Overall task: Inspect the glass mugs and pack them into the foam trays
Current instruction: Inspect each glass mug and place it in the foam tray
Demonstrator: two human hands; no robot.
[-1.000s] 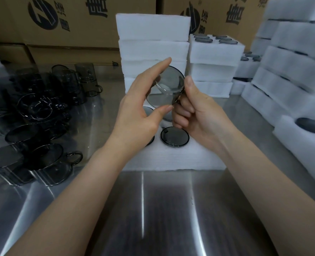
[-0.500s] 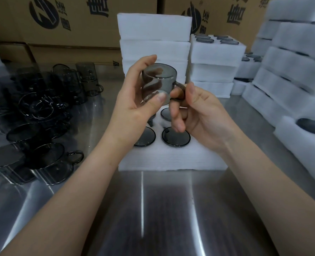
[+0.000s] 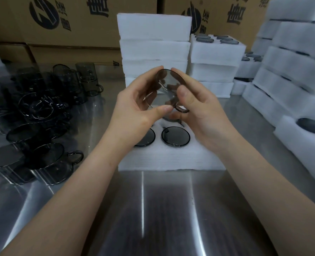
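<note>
One glass mug point(image 3: 168, 80) held up for inspection.
Left hand point(image 3: 134, 111) and right hand point(image 3: 204, 115) grip it tilted, so I see through.

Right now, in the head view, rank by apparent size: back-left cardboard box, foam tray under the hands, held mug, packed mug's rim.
1. cardboard box, cropped by the frame
2. foam tray
3. held mug; nearness to the camera enlarges it
4. packed mug rim

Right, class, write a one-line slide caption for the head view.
Left hand and right hand hold a smoked glass mug over a foam tray holding packed mugs.
</note>
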